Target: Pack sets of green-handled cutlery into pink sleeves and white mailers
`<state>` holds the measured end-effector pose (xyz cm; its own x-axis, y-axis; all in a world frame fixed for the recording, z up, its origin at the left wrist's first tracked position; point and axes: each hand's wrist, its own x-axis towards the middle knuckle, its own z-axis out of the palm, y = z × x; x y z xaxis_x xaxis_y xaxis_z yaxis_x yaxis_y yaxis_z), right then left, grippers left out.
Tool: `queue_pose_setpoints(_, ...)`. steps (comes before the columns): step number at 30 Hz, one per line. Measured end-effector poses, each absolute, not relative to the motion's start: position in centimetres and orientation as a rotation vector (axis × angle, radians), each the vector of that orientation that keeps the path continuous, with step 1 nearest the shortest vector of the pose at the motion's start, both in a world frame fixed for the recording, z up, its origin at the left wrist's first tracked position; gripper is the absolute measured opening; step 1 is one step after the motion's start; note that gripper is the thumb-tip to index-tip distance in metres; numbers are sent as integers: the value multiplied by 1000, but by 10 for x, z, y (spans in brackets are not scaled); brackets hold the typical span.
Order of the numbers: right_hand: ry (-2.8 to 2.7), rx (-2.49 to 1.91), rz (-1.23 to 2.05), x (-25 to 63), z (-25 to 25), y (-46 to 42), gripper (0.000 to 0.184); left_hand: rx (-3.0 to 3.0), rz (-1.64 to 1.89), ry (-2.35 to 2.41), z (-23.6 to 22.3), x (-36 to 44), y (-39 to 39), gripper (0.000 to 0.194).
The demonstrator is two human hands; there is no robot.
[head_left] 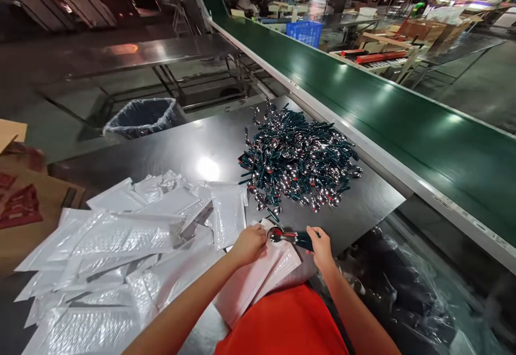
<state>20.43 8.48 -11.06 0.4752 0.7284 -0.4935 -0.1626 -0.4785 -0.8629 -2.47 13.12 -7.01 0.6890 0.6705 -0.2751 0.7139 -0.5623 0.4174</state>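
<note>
My right hand (pixel 320 245) is closed around the dark green handle of a shiny metal spoon (pixel 276 233); whether several are stacked together I cannot tell. The bowl points left, over the upper end of a white bubble mailer (pixel 258 274). My left hand (pixel 250 245) pinches that mailer's top edge beside the spoon's bowl, its fingertips partly hidden. More mailers lie under it, against my red clothing. Just beyond my hands is a large heap of spoons (pixel 298 156) with dark green handles. Left of me a loose pile of white bubble mailers (pixel 121 231) covers the table.
A metal table (pixel 181 151) carries the heaps. A green conveyor belt (pixel 363 92) runs along its far right side. Beyond the table stands a bin lined with plastic (pixel 141 124). Cardboard boxes (pixel 24 199) are at left, clear plastic bags (pixel 403 285) at lower right.
</note>
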Motion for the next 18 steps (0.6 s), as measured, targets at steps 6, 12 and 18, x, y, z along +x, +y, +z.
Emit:
queue_pose_setpoints(6, -722, -1749, 1052, 196, -75, 84, 34, 2380, 44, 1082, -42, -30, 122, 11)
queue_pose_setpoints(12, -1356, -1513, 550, 189, -41, 76, 20, 2424, 160, 1076, -28, -40, 105, 23)
queue_pose_setpoints(18, -1754, -1278, 511, 166, 7, 74, 22, 2614, 575, 956, -19, -35, 81, 15)
